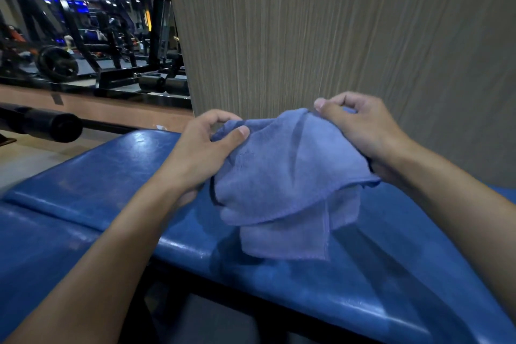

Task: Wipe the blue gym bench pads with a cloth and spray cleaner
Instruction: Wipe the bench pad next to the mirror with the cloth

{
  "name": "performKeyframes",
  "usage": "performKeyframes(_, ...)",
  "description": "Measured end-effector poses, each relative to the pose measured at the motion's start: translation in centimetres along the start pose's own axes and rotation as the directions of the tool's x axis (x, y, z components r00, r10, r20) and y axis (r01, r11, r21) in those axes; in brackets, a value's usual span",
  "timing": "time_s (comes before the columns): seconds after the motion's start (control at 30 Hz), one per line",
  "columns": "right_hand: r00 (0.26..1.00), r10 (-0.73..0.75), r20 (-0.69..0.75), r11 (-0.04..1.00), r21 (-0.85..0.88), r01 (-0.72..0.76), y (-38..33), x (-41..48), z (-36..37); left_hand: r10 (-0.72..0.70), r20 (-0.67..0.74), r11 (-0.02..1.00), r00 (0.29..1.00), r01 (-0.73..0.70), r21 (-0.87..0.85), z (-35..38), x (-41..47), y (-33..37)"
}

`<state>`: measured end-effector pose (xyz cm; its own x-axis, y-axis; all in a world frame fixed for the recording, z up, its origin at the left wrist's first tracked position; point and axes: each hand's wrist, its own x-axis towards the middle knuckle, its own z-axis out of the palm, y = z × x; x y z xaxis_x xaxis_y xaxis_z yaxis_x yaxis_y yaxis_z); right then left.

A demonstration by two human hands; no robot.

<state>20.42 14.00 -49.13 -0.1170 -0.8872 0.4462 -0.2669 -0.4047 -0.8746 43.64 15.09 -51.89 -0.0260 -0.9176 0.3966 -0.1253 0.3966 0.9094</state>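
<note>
Across the upper right, a tall grey-brown wood-grain wall panel [335,22]. Below it, spanning the lower frame from the left edge to the bottom right, the blue bench pads: a long glossy pad [377,282] running under both forearms, creased and bright with highlights along its near edge, and a second pad [33,246] lying lower at the left, set off from the first by a raised edge. At the upper left, a mirror [83,8] giving back a dim gym: black frames, ceiling spots, a black weight plate [57,63] among the machines, two black foam rollers [163,84] side by side near the lower edge of the glass. Under the mirror, a pale floor [22,159] and a black padded roller [53,127] on a bar jutting in from the left, well apart from the hands. Held up over the long pad, mid-frame, a soft blue-violet microfibre cloth [279,176], folded loosely into layers with a stitched hem, lowest corner hanging close to the pad; touching or not, cannot tell. Left hand [201,153] gripping the cloth's left edge, thumb pressed on top, fingers curled beneath. Right hand [360,128] pinching the upper right corner between thumb and curled fingers, lower fingers gathering the right edge.
</note>
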Motion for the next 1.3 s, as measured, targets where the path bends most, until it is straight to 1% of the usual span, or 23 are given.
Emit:
performKeyframes(0.03,0.999,0.042,0.022,0.998,-0.05,-0.041,0.4,0.1,0.1,-0.032,0.004,0.998,0.999,0.032,0.05,-0.2,0.1,-0.5)
performKeyframes(0.07,0.995,0.078,0.065,0.986,-0.15,-0.068,1.1,0.0,0.1,-0.068,0.018,0.989,0.997,0.065,0.133,-0.4,0.3,-1.1)
performKeyframes(0.1,0.983,0.124,0.133,0.954,-0.288,-0.082,2.1,-0.2,0.1,-0.108,0.05,0.965,0.993,0.093,0.245,-0.7,0.3,-2.0)
performKeyframes(0.17,0.931,0.258,0.257,0.844,-0.53,-0.088,4.1,-1.2,0.1,-0.188,0.148,0.867,0.971,0.093,0.489,-1.1,0.1,-3.7)
performKeyframes(0.2,0.906,0.308,0.291,0.808,-0.582,-0.088,4.9,-1.6,0.1,-0.22,0.208,0.82,0.953,0.065,0.569,-1.3,-0.1,-4.3)
performKeyframes(0.27,0.88,0.333,0.34,0.822,-0.562,-0.094,6.0,-2.3,0.2,-0.222,0.339,0.763,0.914,-0.053,0.644,-1.2,-0.7,-4.7)
performKeyframes(0.33,0.834,0.359,0.418,0.827,-0.557,-0.077,6.6,-2.7,0.4,-0.146,0.435,0.721,0.888,-0.205,0.662,-0.3,-1.1,-4.5)
performKeyframes(0.37,0.807,0.379,0.453,0.81,-0.584,-0.052,6.9,-2.7,0.5,-0.118,0.465,0.68,0.878,-0.27,0.682,0.3,-1.3,-4.4)
performKeyframes(0.4,0.791,0.384,0.477,0.787,-0.617,-0.01,7.2,-2.8,0.6,-0.114,0.494,0.616,0.862,-0.328,0.716,1.1,-1.5,-4.4)
performKeyframes(0.47,0.804,0.344,0.485,0.763,-0.643,0.061,7.9,-2.8,0.7,-0.15,0.554,0.462,0.819,-0.437,0.771,2.6,-2.3,-4.5)
performKeyframes(0.5,0.818,0.317,0.48,0.785,-0.616,0.058,8.0,-3.0,0.5,-0.168,0.586,0.432,0.792,-0.476,0.766,3.3,-2.8,-4.7)
performKeyframes(0.53,0.834,0.291,0.469,0.813,-0.58,0.042,8.2,-3.2,0.1,-0.181,0.613,0.425,0.769,-0.501,0.754,3.8,-3.3,-4.8)
performKeyframes(0.57,0.852,0.27,0.449,0.822,-0.568,0.039,8.4,-3.5,-0.4,-0.198,0.619,0.408,0.76,-0.51,0.757,4.1,-3.6,-5.0)
performKeyframes(0.6,0.872,0.243,0.425,0.81,-0.584,0.06,8.6,-3.8,-0.9,-0.208,0.604,0.371,0.77,-0.509,0.777,4.3,-3.8,-5.3)
performKeyframes(0.67,0.904,0.207,0.376,0.747,-0.657,0.102,9.0,-4.3,-2.4,-0.221,0.538,0.267,0.814,-0.48,0.836,4.5,-4.2,-5.3)
performKeyframes(0.73,0.916,0.22,0.335,0.677,-0.729,0.104,9.0,-4.8,-4.0,-0.217,0.511,0.164,0.832,-0.485,0.859,4.8,-5.0,-4.9)
performKeyframes(0.77,0.915,0.244,0.322,0.643,-0.76,0.096,9.0,-5.0,-4.6,-0.207,0.521,0.141,0.828,-0.502,0.853,4.8,-5.3,-4.7)
performKeyframes(0.83,0.91,0.281,0.306,0.574,-0.813,0.096,9.3,-5.2,-5.8,-0.205,0.569,0.157,0.797,-0.547,0.822,4.5,-5.6,-4.6)
performKeyframes(0.93,0.899,0.326,0.293,0.493,-0.864,0.102,9.8,-5.1,-6.5,-0.302,0.583,0.281,0.754,-0.514,0.811,4.2,-5.1,-5.2)
performKeyframes(0.97,0.89,0.354,0.289,0.47,-0.877,0.098,10.1,-5.0,-6.6,-0.31,0.571,0.294,0.76,-0.494,0.818,4.4,-4.8,-5.6)
performKeyframes(1.1,0.859,0.415,0.299,0.377,-0.916,0.136,11.4,-4.8,-6.4,-0.287,0.485,0.263,0.826,-0.419,0.869,6.4,-2.0,-7.5)
performKeyframes(1.23,0.866,0.399,0.302,0.358,-0.921,0.155,11.9,-4.8,-6.3,-0.307,0.388,0.245,0.869,-0.322,0.915,9.7,3.9,-9.7)
performKeyframes(1.3,0.868,0.393,0.305,0.356,-0.92,0.162,12.0,-4.9,-6.4,-0.325,0.345,0.253,0.881,-0.271,0.929,11.4,7.0,-10.5)
